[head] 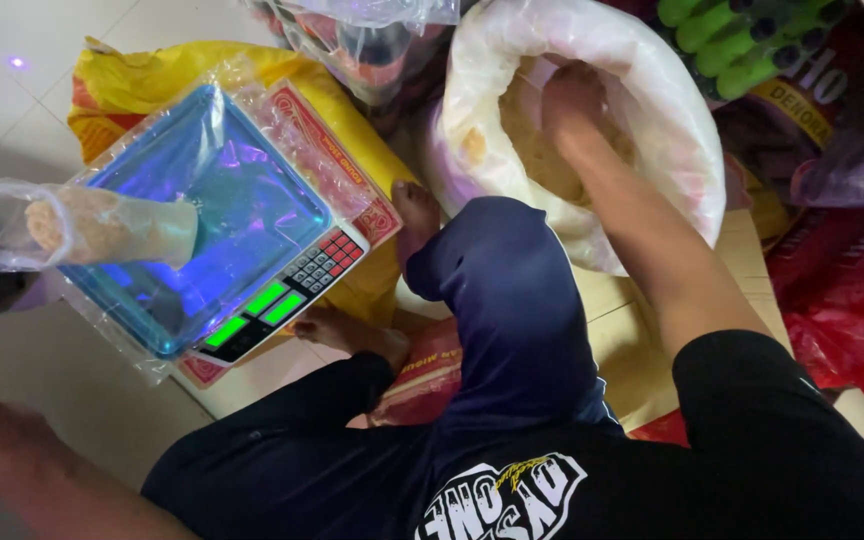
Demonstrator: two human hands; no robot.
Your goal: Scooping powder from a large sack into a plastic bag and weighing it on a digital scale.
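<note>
My right hand point(572, 100) reaches down into a large open white sack point(672, 120) of pale brown grain point(527, 140). Its fingers are dug into the grain, so their grip is hidden. A digital scale point(222, 220) with a blue pan, red keys and green displays, wrapped in clear plastic, sits to the left. A clear plastic bag point(72, 225) with a little of the same grain lies on its side over the pan's left edge. Only my left forearm point(22, 450) shows at the bottom left; the hand itself is out of frame.
The scale rests on a yellow sack point(152, 70). My bare feet point(417, 215) are beside the scale on flattened cardboard point(632, 330). Green bottles point(742, 40), red packages point(842, 290) and clear-wrapped goods point(372, 40) crowd the top and right. White floor tiles point(12, 100) lie to the left.
</note>
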